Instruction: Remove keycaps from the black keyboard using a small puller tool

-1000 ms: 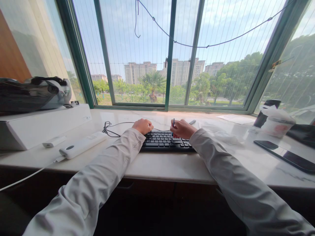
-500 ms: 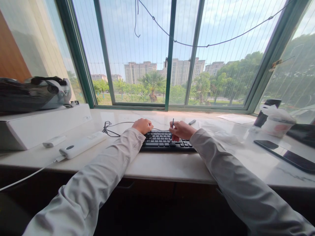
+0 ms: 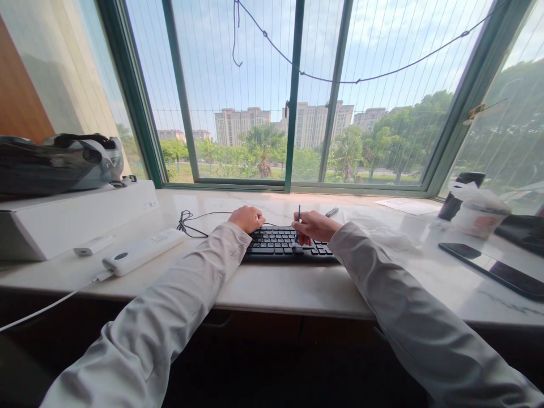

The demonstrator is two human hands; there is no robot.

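Observation:
A black keyboard lies on the pale counter in front of me. My left hand is closed at its far left corner, with the fingers curled over that edge and mostly hidden. Above the right part of the keys, my right hand pinches a thin dark stick-like tool. This tool stands nearly upright, and its lower end, which looks pale, meets the keys. Its exact kind is too small to tell.
To the left are a white power bank with a cable, a small white block and a white box bearing a dark visor-like object. At right lie a phone, a bagged cup and clear plastic wrap. Windows stand behind.
The lower end of the stick-like tool has shifted very slightly over the keys with my right hand. My left hand stays at the keyboard's corner.

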